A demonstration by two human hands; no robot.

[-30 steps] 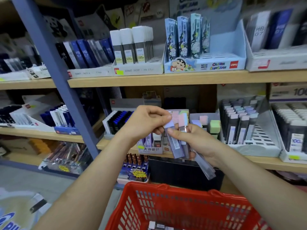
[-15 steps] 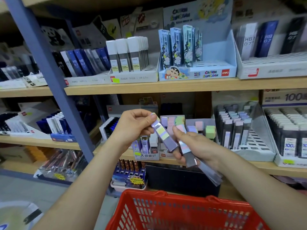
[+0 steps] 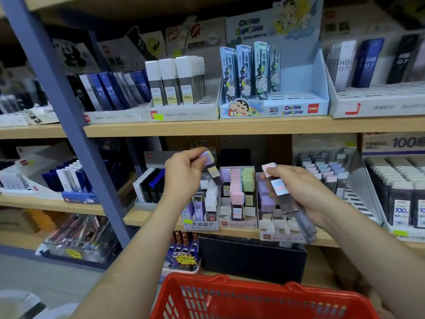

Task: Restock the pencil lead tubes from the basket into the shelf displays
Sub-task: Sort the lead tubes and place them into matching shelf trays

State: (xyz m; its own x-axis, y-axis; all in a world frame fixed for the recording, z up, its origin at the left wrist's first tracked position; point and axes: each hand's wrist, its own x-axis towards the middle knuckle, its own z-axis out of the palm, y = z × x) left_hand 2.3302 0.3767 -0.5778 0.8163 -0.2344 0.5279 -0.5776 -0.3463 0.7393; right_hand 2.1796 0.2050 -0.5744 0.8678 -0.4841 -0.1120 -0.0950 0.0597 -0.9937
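Observation:
My left hand (image 3: 184,176) pinches one purple-capped lead tube (image 3: 209,165) by its top, tilted, just left of the pastel display box (image 3: 238,223) on the middle shelf. That box holds rows of purple, pink and green capped tubes. My right hand (image 3: 303,194) grips a bundle of clear lead tubes (image 3: 287,203), the front one pink-capped, in front of a second pastel display (image 3: 273,233). The red basket (image 3: 230,293) sits below both arms at the bottom edge; its contents are out of view.
A blue-grey upright post (image 3: 69,125) stands to the left. The top shelf carries the cartoon lead display (image 3: 273,107) and white-capped 100-lead tubes (image 3: 174,84). Grey tiered trays (image 3: 333,178) fill the right of the middle shelf. A black box (image 3: 250,256) sits on the lower shelf.
My left hand pulled one purple-capped tube out of the bundle and lifted it up and left. My hands have separated; the right hand keeps the rest. The view moved closer to the shelf.

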